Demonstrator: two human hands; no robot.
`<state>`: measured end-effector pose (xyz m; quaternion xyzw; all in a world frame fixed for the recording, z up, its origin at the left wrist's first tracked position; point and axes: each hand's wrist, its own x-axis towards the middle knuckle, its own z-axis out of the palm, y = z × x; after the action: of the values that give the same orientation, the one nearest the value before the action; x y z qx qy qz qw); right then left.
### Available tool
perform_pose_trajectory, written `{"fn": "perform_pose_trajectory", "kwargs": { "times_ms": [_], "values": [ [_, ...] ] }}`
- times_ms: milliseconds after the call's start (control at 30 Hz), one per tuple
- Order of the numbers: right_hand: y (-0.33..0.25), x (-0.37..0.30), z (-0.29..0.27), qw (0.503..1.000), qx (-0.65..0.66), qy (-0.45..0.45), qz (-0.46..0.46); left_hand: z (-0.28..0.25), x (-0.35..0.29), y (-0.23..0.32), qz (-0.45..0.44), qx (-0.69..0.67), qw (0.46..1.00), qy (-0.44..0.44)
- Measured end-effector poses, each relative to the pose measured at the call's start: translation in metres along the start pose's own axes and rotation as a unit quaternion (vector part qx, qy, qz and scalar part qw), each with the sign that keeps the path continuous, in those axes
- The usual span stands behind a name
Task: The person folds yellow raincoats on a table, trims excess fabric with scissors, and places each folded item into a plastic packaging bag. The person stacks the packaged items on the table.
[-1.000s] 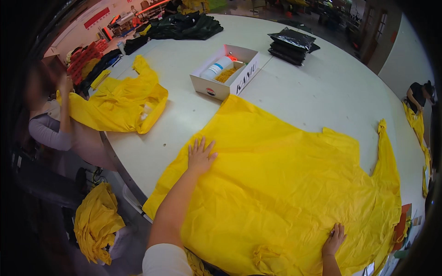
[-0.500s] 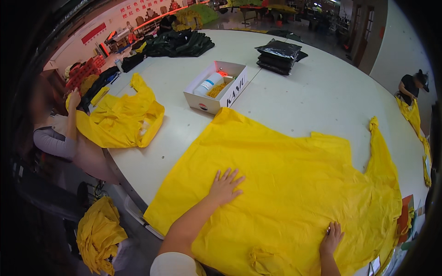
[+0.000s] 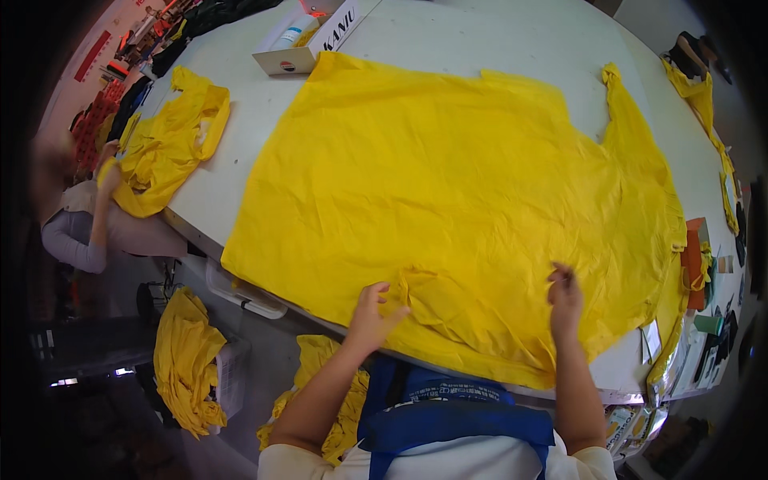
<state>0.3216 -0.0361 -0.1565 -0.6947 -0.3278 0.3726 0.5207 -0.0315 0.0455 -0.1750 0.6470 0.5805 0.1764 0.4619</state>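
A large yellow garment (image 3: 448,168) of thin, creased fabric lies spread over the table in front of me, one narrow sleeve pointing to the far right. My left hand (image 3: 376,318) is just over its near edge, fingers apart and holding nothing, beside a bunched fold (image 3: 432,292) of the fabric. Farther right, my right hand (image 3: 566,300) is above the garment with its fingers curled. Something small and dark shows at those fingers, too blurred to name.
A white box (image 3: 290,61) with a bottle and yellow stuff stands at the far left. Another person (image 3: 76,232) handles a yellow garment (image 3: 172,144) on the left. Yellow fabric (image 3: 188,360) fills a bin below. An orange box (image 3: 694,264) stands at right; a second person is beyond.
Both my hands have lifted off the fabric; the left has moved toward the near edge. My view has tilted down, showing my blue apron. The person at left has brought both hands to their garment.
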Motion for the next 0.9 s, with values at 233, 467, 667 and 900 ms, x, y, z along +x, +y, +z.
{"fn": "perform_pose_trajectory", "kwargs": {
  "times_ms": [233, 467, 667, 900],
  "values": [
    [0.021, -0.03, 0.099, 0.976, -0.089, -0.14, 0.139, 0.039, 0.028, 0.015, -0.058, -0.219, 0.973, -0.034],
    [-0.057, -0.054, 0.049, 0.893, 0.394, -0.065, 0.21, 0.015, -0.024, 0.125, -0.019, -0.463, 0.883, -0.076],
    [-0.093, -0.091, 0.024, 0.967, 0.246, -0.02, 0.067, 0.038, -0.077, 0.11, -0.152, -0.542, 0.803, -0.194],
    [-0.062, -0.139, 0.005, 0.973, -0.061, -0.131, -0.183, 0.057, -0.068, 0.119, -0.118, -0.673, 0.706, -0.185]
  ]
}}
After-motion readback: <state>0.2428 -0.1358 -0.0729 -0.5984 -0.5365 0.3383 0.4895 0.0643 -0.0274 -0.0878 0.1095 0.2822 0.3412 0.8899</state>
